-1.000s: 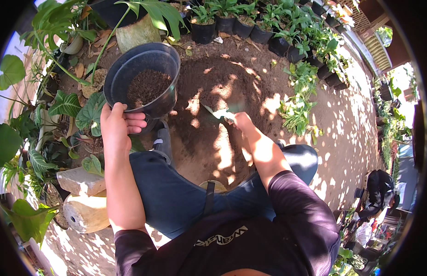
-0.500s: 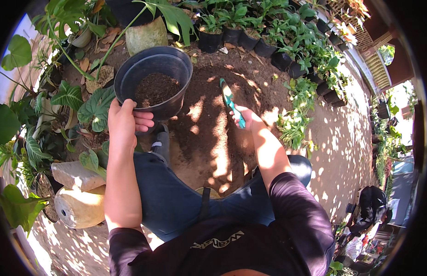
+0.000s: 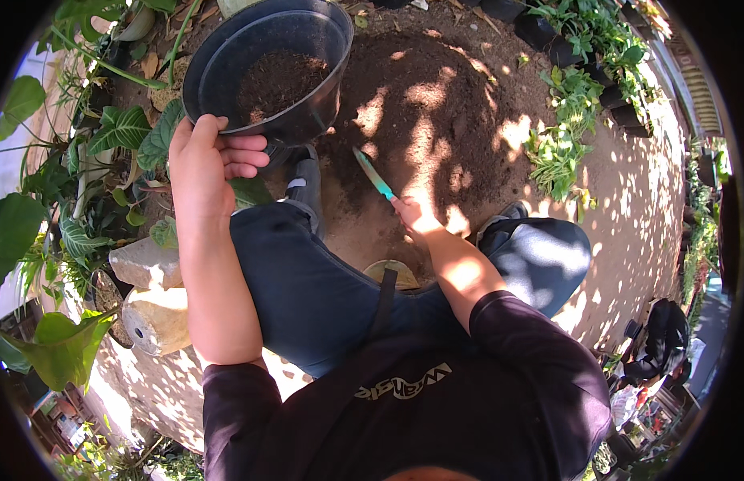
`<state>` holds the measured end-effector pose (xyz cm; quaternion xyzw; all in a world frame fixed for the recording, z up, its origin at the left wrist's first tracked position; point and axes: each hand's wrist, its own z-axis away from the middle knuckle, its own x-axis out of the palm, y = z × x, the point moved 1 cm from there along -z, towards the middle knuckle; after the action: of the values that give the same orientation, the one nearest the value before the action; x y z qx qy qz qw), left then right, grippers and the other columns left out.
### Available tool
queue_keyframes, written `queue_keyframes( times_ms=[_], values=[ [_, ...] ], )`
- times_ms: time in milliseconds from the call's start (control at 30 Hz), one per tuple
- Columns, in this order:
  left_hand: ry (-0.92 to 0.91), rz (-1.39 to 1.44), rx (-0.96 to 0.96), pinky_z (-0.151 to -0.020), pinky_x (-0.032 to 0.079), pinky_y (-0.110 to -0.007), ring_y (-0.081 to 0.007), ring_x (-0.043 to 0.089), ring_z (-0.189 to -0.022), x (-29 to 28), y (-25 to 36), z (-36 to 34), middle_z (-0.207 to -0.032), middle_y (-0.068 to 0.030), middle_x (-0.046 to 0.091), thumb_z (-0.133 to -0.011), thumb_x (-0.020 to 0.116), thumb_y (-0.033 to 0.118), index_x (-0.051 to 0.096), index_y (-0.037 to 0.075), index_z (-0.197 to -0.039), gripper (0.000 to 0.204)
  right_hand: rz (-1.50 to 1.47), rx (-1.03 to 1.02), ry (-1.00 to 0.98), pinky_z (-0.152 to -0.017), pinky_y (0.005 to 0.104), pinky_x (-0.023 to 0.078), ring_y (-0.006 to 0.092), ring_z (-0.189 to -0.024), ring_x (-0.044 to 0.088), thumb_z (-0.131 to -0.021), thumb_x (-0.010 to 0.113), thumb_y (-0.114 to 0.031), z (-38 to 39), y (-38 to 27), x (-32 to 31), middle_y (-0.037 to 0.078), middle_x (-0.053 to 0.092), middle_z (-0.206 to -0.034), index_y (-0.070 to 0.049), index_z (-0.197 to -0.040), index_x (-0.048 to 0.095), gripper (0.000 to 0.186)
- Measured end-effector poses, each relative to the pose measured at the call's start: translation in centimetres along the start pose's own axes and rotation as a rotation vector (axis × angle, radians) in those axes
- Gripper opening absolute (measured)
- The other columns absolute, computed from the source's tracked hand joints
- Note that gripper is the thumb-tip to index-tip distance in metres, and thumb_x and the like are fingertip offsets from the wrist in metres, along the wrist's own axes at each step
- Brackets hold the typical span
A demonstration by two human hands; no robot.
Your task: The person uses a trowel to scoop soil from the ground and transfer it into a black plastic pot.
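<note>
While the left hand (image 3: pixel 203 164), at 10 o'clock from the centre of view, grips the rim of a black plastic pot (image 3: pixel 219 68), its thumb lies over the edge and its fingers curl beneath, between 7 and 8 o'clock on that rim. The pot, located at 11 o'clock, contains dark soil (image 3: pixel 282 82) in its lower part. Just above centre, the right hand (image 3: pixel 416 215) is closed around the handle of a green trowel (image 3: pixel 374 174), whose narrow blade points towards 11 o'clock; whether its tip touches the ground cannot be told. Loose dark earth (image 3: pixel 436 120) spreads at 12 to 1 o'clock. Leafy green plants (image 3: pixel 564 132) stand at 2 o'clock, a grey shoe (image 3: pixel 308 188) between 10 and 11, and a rounded stone block (image 3: pixel 159 321) between 8 and 9.
</note>
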<state>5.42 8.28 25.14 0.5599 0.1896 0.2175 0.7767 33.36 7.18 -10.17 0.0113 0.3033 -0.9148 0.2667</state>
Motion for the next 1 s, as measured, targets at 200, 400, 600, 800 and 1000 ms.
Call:
queue_keyframes(
  times_ms=[200, 400, 600, 800, 1000],
  values=[
    [0.050, -0.008, -0.007, -0.042, 0.043, -0.024, -0.0200, 0.057, -0.046, -0.7, -0.4, -0.6, -0.065, -0.0189, 0.060, -0.082, 0.043, 0.012, 0.048, -0.002, -0.090, 0.017, 0.677, -0.206, -0.241, -0.067, 0.0361, 0.047, 0.0231, -0.068, 0.059, -0.078, 0.058, -0.047, 0.8, 0.8, -3.0, 0.011, 0.062, -0.068, -0.012, -0.092, 0.066, 0.039],
    [0.079, 0.024, -0.015, -0.042, 0.042, -0.025, -0.0208, 0.055, -0.046, -0.6, 0.0, -1.0, -0.064, -0.0179, 0.060, -0.082, 0.045, 0.012, 0.050, -0.001, -0.088, 0.015, 0.693, -0.128, -0.166, -0.062, 0.0345, 0.047, 0.0221, -0.067, 0.060, -0.077, 0.060, -0.042, -3.4, 4.7, -1.2, 0.010, 0.062, -0.071, -0.005, -0.075, 0.064, 0.037],
    [0.165, 0.005, -0.050, -0.037, 0.043, -0.025, -0.0216, 0.055, -0.040, -1.0, -0.2, -1.7, -0.061, -0.0186, 0.060, -0.081, 0.044, 0.013, 0.049, -0.004, -0.098, 0.024, 0.589, -0.194, 0.035, -0.063, 0.0352, 0.045, 0.0248, -0.067, 0.059, -0.071, 0.067, -0.047, -5.7, 5.9, 0.7, 0.010, 0.060, -0.070, -0.007, -0.086, 0.065, 0.042],
    [0.232, -0.045, -0.072, -0.037, 0.043, -0.025, -0.0222, 0.055, -0.040, -1.0, -0.9, -2.7, -0.061, -0.0184, 0.059, -0.081, 0.045, 0.013, 0.048, -0.003, -0.100, 0.025, 0.490, -0.094, 0.014, -0.071, 0.0354, 0.046, 0.0260, -0.080, 0.060, -0.075, 0.062, -0.051, -6.7, 2.2, 1.1, 0.010, 0.063, -0.080, -0.011, -0.095, 0.063, 0.044],
    [0.226, -0.053, -0.083, -0.038, 0.044, -0.026, -0.0227, 0.056, -0.043, -1.3, -1.5, -3.1, -0.062, -0.0185, 0.059, -0.081, 0.045, 0.012, 0.047, -0.002, -0.097, 0.021, 0.453, -0.129, 0.177, -0.072, 0.0400, 0.047, 0.0315, -0.082, 0.061, -0.078, 0.059, -0.048, -5.4, -1.6, 2.6, 0.013, 0.064, -0.082, -0.012, -0.094, 0.064, 0.040]
  ],
)
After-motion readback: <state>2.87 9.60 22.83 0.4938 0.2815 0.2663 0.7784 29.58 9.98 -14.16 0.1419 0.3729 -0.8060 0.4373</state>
